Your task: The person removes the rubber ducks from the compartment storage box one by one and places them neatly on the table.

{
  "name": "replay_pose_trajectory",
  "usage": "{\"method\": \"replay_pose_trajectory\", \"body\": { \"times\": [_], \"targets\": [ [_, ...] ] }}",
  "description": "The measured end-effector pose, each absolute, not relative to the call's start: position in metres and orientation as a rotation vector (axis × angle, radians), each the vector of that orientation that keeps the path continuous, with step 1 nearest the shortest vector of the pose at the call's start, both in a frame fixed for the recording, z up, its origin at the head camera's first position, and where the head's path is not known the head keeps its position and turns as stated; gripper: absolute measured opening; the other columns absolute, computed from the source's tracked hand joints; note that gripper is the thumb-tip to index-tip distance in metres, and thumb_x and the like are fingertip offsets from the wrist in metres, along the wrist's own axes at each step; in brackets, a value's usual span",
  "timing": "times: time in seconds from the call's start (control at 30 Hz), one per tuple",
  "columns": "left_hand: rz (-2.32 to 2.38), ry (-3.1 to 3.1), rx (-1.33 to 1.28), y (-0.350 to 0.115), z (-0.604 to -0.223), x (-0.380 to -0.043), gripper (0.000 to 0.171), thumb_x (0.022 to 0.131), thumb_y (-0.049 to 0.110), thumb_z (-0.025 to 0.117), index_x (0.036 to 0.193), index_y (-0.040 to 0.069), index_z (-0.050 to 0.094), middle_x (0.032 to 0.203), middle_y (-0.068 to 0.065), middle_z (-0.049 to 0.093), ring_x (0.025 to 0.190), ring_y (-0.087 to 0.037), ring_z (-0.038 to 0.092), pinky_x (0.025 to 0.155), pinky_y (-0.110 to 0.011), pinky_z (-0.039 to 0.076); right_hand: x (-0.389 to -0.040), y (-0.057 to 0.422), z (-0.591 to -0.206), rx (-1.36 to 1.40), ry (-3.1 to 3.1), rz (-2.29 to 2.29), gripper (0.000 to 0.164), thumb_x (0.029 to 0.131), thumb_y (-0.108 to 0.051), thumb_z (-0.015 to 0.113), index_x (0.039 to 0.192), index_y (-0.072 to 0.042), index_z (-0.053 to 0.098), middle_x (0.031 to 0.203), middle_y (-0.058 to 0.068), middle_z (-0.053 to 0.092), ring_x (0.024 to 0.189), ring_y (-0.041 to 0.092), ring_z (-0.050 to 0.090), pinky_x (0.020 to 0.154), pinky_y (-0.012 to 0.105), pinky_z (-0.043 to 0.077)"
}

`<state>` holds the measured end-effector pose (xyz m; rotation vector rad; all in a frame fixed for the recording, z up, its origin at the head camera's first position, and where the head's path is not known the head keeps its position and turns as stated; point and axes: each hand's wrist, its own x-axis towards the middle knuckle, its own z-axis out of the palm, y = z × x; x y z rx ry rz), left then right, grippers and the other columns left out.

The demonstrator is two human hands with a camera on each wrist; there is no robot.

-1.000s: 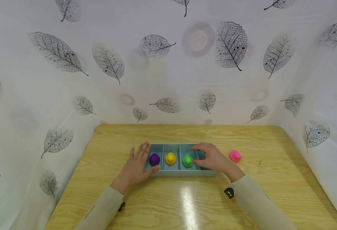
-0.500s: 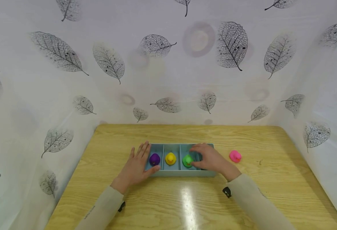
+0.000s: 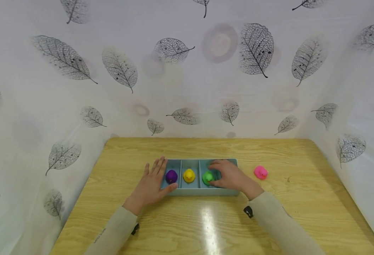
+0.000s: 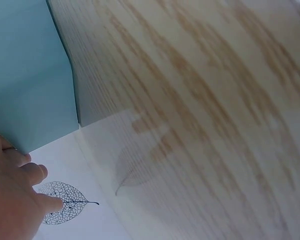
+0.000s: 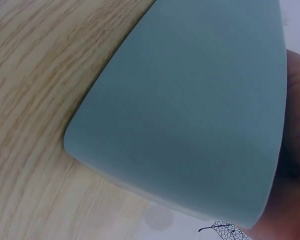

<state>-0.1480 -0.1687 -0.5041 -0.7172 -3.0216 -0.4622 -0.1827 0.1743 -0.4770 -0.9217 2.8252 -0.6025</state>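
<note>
A blue-grey divided box (image 3: pixel 203 192) stands on the table. From left to right, separate compartments hold a purple toy duck (image 3: pixel 171 176), a yellow toy duck (image 3: pixel 189 175) and a green toy duck (image 3: pixel 208 178). Along the box's left end rests my left hand (image 3: pixel 152 184), fingers extended and thumb over the front edge. My right hand (image 3: pixel 233 175) reaches in over the right end, thumb and fingers spread around the green duck. Its thumb overlaps the duck's right side; a gap shows by the fingers. The right wrist view has the box's outer wall (image 5: pixel 180 115) blocking most of that hand.
A pink toy duck (image 3: pixel 261 172) sits on the wooden table (image 3: pixel 174 226), to the right of the box. White sheeting (image 3: pixel 187 78) with a leaf print rises behind the table and along both sides. My right hand covers much of the box's right end.
My right hand has shifted slightly left, further around the green duck, and its thumb now overlaps the duck more. The left hand and the ducks have stayed where they were.
</note>
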Motion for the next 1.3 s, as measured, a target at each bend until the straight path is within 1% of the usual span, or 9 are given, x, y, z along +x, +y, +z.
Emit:
{"method": "replay_pose_trajectory", "body": {
  "times": [0.27, 0.4, 0.57, 0.73, 0.87, 1.07, 1.3],
  "targets": [
    [-0.464, -3.009, -0.716, -0.169, -0.506, -0.149, 0.101, 0.101, 0.070, 0.050, 0.167, 0.000, 0.017, 0.176, -0.020, 0.016, 0.162, -0.042, 0.020, 0.130, -0.068, 0.012, -0.182, 0.168, -0.474, -0.892, 2.840, -0.566, 0.053, 0.084, -0.028, 0.089, 0.127, -0.002, 0.073, 0.137, 0.018, 0.068, 0.128, 0.043, 0.062, 0.109, 0.057, 0.052],
    [-0.466, -3.013, -0.712, -0.170, -0.505, -0.149, 0.101, 0.101, 0.070, 0.050, 0.167, 0.000, 0.017, 0.176, -0.019, 0.015, 0.162, -0.042, 0.020, 0.130, -0.068, 0.011, -0.182, 0.167, -0.474, -0.874, 2.845, -0.541, 0.051, 0.084, -0.029, 0.089, 0.126, -0.003, 0.075, 0.136, 0.017, 0.070, 0.126, 0.041, 0.064, 0.108, 0.056, 0.053],
    [-0.463, -3.013, -0.712, -0.170, -0.505, -0.149, 0.101, 0.101, 0.070, 0.050, 0.167, 0.000, 0.017, 0.176, -0.019, 0.015, 0.162, -0.042, 0.021, 0.129, -0.068, 0.012, -0.181, 0.164, -0.473, -0.845, 2.857, -0.526, 0.053, 0.083, -0.029, 0.089, 0.126, -0.002, 0.074, 0.133, 0.016, 0.071, 0.124, 0.039, 0.065, 0.107, 0.055, 0.054],
    [-0.457, -3.015, -0.715, -0.169, -0.504, -0.149, 0.101, 0.101, 0.071, 0.049, 0.167, 0.001, 0.017, 0.176, -0.019, 0.014, 0.162, -0.042, 0.020, 0.130, -0.068, 0.012, -0.180, 0.160, -0.474, -0.806, 2.860, -0.526, 0.051, 0.082, -0.027, 0.090, 0.124, -0.003, 0.075, 0.129, 0.015, 0.073, 0.115, 0.037, 0.067, 0.100, 0.054, 0.056],
    [-0.466, -3.018, -0.714, -0.168, -0.504, -0.149, 0.101, 0.101, 0.071, 0.049, 0.167, 0.001, 0.018, 0.176, -0.019, 0.015, 0.162, -0.042, 0.020, 0.130, -0.068, 0.011, -0.180, 0.157, -0.475, -0.770, 2.853, -0.515, 0.048, 0.083, -0.027, 0.090, 0.123, -0.004, 0.076, 0.128, 0.014, 0.074, 0.112, 0.035, 0.067, 0.097, 0.053, 0.057],
    [-0.474, -3.008, -0.710, -0.168, -0.504, -0.149, 0.101, 0.101, 0.070, 0.051, 0.167, 0.000, 0.019, 0.176, -0.019, 0.017, 0.162, -0.043, 0.021, 0.129, -0.068, 0.012, -0.179, 0.155, -0.475, -0.742, 2.848, -0.514, 0.045, 0.086, -0.025, 0.088, 0.123, -0.005, 0.077, 0.127, 0.014, 0.074, 0.112, 0.034, 0.067, 0.096, 0.051, 0.057],
    [-0.477, -3.023, -0.707, -0.168, -0.503, -0.148, 0.102, 0.101, 0.070, 0.051, 0.167, 0.000, 0.017, 0.176, -0.019, 0.016, 0.162, -0.042, 0.020, 0.130, -0.067, 0.011, -0.179, 0.155, -0.477, -0.760, 2.833, -0.543, 0.040, 0.086, -0.021, 0.087, 0.122, -0.005, 0.078, 0.125, 0.013, 0.075, 0.113, 0.034, 0.067, 0.097, 0.050, 0.057]
  ]
}}
